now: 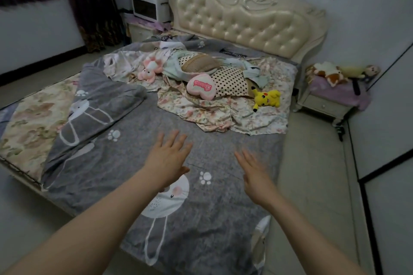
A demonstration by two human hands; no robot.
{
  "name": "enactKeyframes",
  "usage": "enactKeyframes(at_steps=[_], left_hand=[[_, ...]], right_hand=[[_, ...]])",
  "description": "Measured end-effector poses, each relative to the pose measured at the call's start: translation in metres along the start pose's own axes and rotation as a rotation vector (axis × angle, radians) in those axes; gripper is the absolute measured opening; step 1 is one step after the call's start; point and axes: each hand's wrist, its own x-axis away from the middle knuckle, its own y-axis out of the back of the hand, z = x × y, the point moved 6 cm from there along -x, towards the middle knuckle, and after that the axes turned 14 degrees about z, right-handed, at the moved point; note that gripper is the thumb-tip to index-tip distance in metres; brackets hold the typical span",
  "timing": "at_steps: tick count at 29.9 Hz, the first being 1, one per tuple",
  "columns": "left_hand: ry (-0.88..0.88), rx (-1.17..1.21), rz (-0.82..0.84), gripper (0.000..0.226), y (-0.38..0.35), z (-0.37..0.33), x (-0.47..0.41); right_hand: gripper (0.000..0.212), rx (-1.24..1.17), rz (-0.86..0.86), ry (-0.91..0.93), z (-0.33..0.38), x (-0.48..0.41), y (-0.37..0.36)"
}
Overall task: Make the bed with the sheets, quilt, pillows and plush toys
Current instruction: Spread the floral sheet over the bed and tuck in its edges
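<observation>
Over wrinkled grey quilt [201, 219], 2 flat hands, left hand [166, 159], right hand [254, 176]

Two hands [166, 158]; one yellow plush toy [267, 98]; one pink plush toy [148, 70]; one heart cushion [201, 87]; two nightstands [324, 105].

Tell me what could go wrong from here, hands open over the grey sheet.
1. Tugging the grey sheet may roll the yellow plush toy, lying near the right edge, off the side.
2. Its left side is folded back, baring the floral mattress; smoothing only here could leave that.
</observation>
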Motion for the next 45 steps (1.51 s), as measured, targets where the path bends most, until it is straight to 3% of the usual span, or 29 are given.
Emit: enactKeyframes(at_steps=[12, 19, 34, 38, 41, 45], left_hand=[[-0.069, -0.021, 0.052, 0.078, 0.054, 0.022, -0.180], [-0.160, -0.063, 0.079, 0.079, 0.044, 0.034, -0.290], [-0.312, 0.031, 0.305, 0.071, -0.159, 0.004, -0.601], [-0.244, 0.191, 0.255, 0.068, -0.212, -0.005, -0.688], [-0.156, 0.160, 0.218, 0.066, -0.255, -0.012, -0.726], [-0.126, 0.154, 0.143, 0.060, -0.266, -0.017, -0.733]], right_hand=[[0.086, -0.060, 0.020, 0.026, -0.030, -0.176, 0.038], [0.091, -0.067, 0.004, 0.036, -0.034, -0.254, 0.051], [0.089, 0.040, 0.137, -0.222, -0.189, -0.501, -0.073], [0.079, 0.110, 0.174, -0.346, -0.241, -0.592, -0.113], [0.073, 0.121, 0.310, -0.340, -0.265, -0.643, -0.166], [0.068, 0.112, 0.226, -0.323, -0.278, -0.660, -0.193]])
